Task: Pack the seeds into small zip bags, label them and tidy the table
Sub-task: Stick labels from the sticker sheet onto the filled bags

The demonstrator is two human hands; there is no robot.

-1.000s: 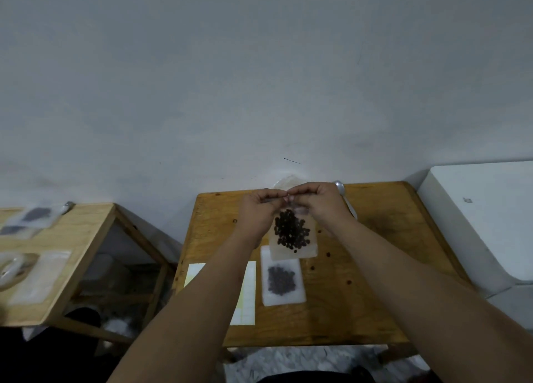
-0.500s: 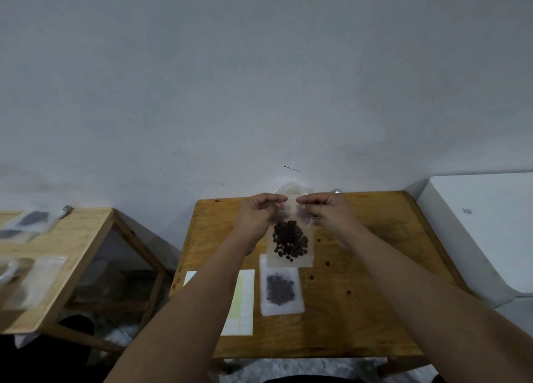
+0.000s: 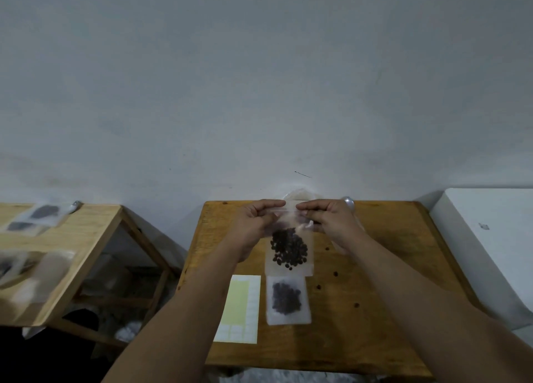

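grey wall (image 3: 259,79), white cabinet (image 3: 496,238), side table (image 3: 95,226)

Both hands were up over the wooden worktop (image 3: 389,267). The left hand (image 3: 253,221) and right hand (image 3: 331,219) pinched the top strip of a clear zip bag (image 3: 289,247), fingers (image 3: 274,203) closed on it from either side. Dark seeds (image 3: 289,247) sat low in the hanging bag. At six o'clock from it lay a second filled bag (image 3: 287,299), flat on the wood. At eight o'clock, a label sheet (image 3: 238,307). Loose seeds (image 3: 335,274) dotted the wood at four o'clock. Far off at nine o'clock, a second table (image 3: 86,238) carried blurred bags (image 3: 43,214).
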